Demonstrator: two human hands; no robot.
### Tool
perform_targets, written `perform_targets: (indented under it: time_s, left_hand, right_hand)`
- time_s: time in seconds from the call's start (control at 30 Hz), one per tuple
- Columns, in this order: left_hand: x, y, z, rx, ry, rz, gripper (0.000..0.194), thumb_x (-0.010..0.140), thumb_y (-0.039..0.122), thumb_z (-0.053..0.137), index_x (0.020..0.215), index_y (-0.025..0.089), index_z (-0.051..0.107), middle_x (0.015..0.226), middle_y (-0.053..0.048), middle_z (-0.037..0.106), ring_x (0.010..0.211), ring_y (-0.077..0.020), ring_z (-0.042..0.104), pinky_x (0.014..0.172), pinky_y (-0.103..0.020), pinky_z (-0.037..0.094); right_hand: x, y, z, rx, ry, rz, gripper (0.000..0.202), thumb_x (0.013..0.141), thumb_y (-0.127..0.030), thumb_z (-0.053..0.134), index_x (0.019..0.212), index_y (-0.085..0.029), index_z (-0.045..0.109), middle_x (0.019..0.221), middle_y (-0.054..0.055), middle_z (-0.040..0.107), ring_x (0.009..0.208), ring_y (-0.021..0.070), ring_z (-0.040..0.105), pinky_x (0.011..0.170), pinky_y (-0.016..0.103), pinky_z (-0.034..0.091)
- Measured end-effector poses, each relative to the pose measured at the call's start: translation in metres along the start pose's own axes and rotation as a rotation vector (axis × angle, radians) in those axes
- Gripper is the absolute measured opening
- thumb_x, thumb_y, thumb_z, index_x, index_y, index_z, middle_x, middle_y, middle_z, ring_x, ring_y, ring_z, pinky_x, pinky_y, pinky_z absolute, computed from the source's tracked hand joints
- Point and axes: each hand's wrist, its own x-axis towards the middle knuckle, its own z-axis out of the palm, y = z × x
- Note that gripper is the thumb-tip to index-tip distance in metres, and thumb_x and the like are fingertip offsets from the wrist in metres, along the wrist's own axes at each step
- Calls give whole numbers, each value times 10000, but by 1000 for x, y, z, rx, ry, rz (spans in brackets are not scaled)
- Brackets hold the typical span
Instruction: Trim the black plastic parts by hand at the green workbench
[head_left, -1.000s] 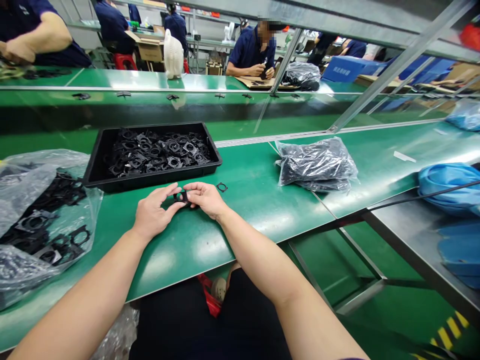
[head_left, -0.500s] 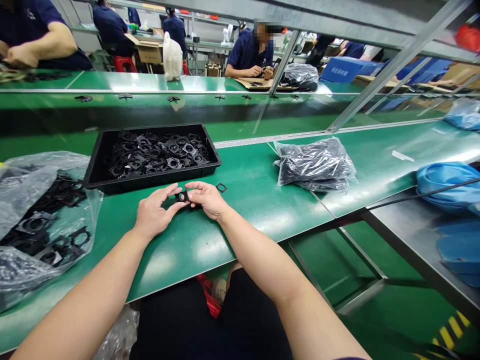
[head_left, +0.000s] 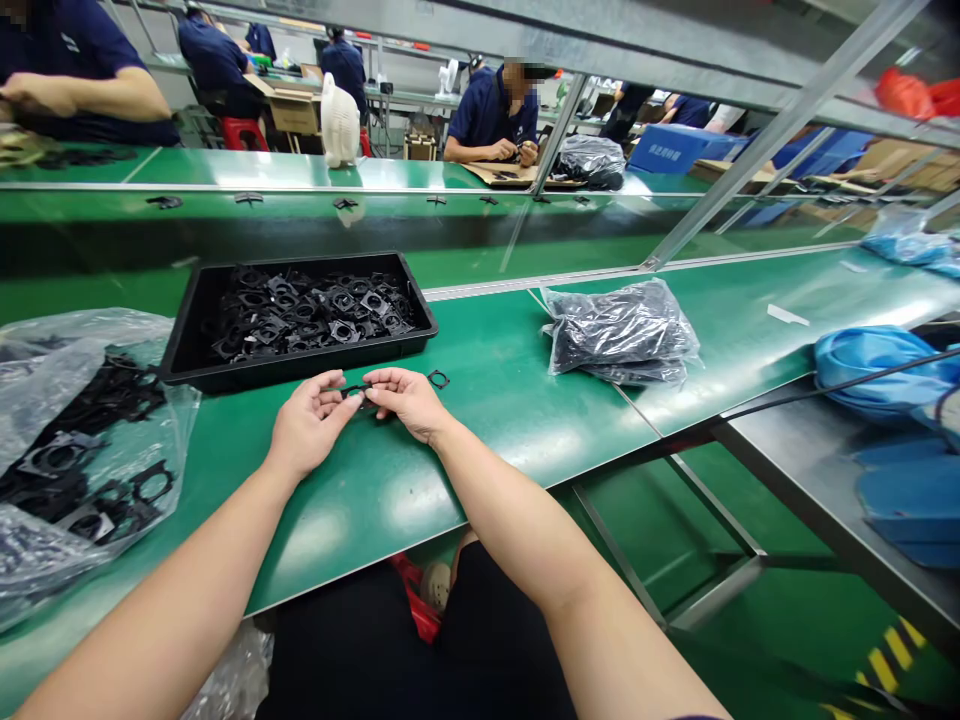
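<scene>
Between the fingertips of my left hand (head_left: 309,425) and my right hand (head_left: 405,402) is a small black plastic part (head_left: 354,391), mostly hidden by the fingers. Both hands pinch it just above the green tabletop. A thin black ring-shaped part (head_left: 439,379) lies on the table right beside my right hand. Behind my hands stands a black tray (head_left: 300,368) heaped with black plastic parts (head_left: 322,305) that have round holes. To the left, an open clear plastic bag (head_left: 176,400) holds more black frames with round openings (head_left: 61,455).
Sealed clear bags of dark parts (head_left: 619,330) lie to the right. Beyond the table runs a green belt (head_left: 480,235) carrying several small black pieces. A slanted metal post (head_left: 765,150) rises at right, near a blue bundle (head_left: 870,370) on a metal table. Co-workers (head_left: 491,115) sit across.
My fingers have closed in on the small black part and turned it, so its round hole no longer shows. The view has shifted slightly; both hands stay in front of the tray.
</scene>
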Motion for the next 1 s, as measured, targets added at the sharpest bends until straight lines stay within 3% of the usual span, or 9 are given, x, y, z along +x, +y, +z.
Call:
perform_targets:
  time_s: [0.1, 0.23, 0.57, 0.73, 1.0]
  left_hand:
    - [4, -4, 0, -253, -29, -248, 422, 675, 456, 712, 924, 123, 635, 809, -52, 665, 649, -133, 607, 631, -282, 519]
    - [7, -5, -1, -352, -3, -343, 371, 588, 412, 786, 778, 113, 674, 737, -39, 671, 576, -105, 571, 557, -243, 474]
    - [8, 0, -5, -426, -78, -391, 377, 543, 402, 807, 762, 113, 704, 702, -67, 684, 615, -143, 593, 535, -250, 452]
    - [9, 1, -6, -386, -72, -342, 388, 532, 463, 790, 700, 130, 681, 658, -39, 643, 554, -125, 521, 521, -268, 424]
    - [9, 2, -5, -471, -115, -329, 317, 617, 418, 766, 670, 143, 619, 668, -15, 608, 607, -109, 521, 562, -238, 421]
  right_hand:
    - [0, 1, 0, -15, 13, -25, 368, 565, -302, 801, 869, -142, 669, 769, 24, 678, 676, 118, 618, 460, 177, 462]
    - [0, 2, 1, -40, -3, -16, 355, 575, -307, 798, 863, -142, 674, 780, 31, 685, 699, 125, 627, 492, 186, 476]
    - [-2, 4, 0, -68, -3, -9, 360, 564, -318, 799, 851, -144, 670, 778, 23, 673, 667, 107, 610, 497, 181, 470]
    - [-3, 3, 2, -89, 17, -4, 369, 545, -314, 809, 835, -138, 663, 746, 8, 654, 628, 89, 585, 490, 178, 470]
    - [-2, 3, 4, -91, 20, -4, 393, 538, -333, 812, 833, -131, 649, 719, -1, 634, 602, 83, 579, 464, 170, 458]
